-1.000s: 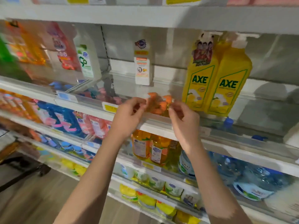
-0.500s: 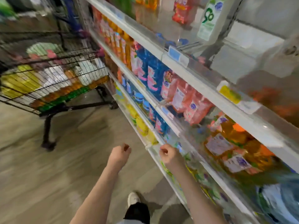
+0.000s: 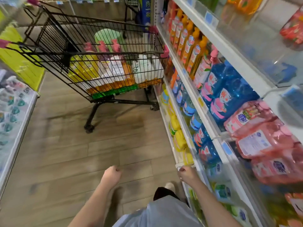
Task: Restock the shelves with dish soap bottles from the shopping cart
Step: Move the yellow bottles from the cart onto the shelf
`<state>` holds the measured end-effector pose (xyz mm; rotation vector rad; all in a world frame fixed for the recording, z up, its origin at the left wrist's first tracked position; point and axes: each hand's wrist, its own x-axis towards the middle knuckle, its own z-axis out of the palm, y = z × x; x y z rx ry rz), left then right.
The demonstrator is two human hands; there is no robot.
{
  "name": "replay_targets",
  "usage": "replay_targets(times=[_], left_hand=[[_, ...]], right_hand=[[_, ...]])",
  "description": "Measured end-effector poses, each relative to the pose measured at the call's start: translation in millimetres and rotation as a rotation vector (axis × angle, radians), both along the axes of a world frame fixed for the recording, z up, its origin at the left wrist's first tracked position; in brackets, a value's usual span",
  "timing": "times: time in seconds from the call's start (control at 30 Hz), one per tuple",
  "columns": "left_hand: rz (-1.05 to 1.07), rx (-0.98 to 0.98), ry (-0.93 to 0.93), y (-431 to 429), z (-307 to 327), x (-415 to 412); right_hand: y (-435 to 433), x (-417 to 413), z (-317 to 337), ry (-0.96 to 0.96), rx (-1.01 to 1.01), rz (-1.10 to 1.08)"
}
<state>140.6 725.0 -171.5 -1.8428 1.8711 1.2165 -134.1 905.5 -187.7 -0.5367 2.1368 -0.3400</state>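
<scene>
Aisle with wood-plank floor [image 3: 65, 136]. Shelves [image 3: 229, 51] ran along the right, holding orange bottles [image 3: 185, 41], blue bottles [image 3: 229, 89], pink pouches [image 3: 259, 140] and, lowest, yellow packs [image 3: 178, 140]. Black wire shopping cart [image 3: 98, 54] stood ahead, well apart from the hands, its right side close against the shelves. Dish soap bottles [image 3: 91, 66] stood packed inside it: yellow, white and orange bodies, several with pink pump tops. Left hand [image 3: 112, 175]: curled in a fist, empty. Right hand [image 3: 186, 173]: curled, empty, just beside the lowest shelf edge.
</scene>
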Motion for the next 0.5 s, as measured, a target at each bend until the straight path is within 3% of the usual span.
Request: replay_targets(times=[0.1,0.33,0.5], left_hand=[[0.082,-0.010,0.044,-35.4,2.8,-13.6],[0.292,-0.082,0.097,-158.0,7.2,-49.4],[0.526,-0.288,0.255,-257.1,58.3,-86.9]], right_hand=[[-67.4,-6.7,26.5,0.008,-0.049,0.061],[-239.6,-61.1,9.7,-0.039,-0.083,0.232],[-376.6,-97.2,51.6,0.032,-0.198,0.286]])
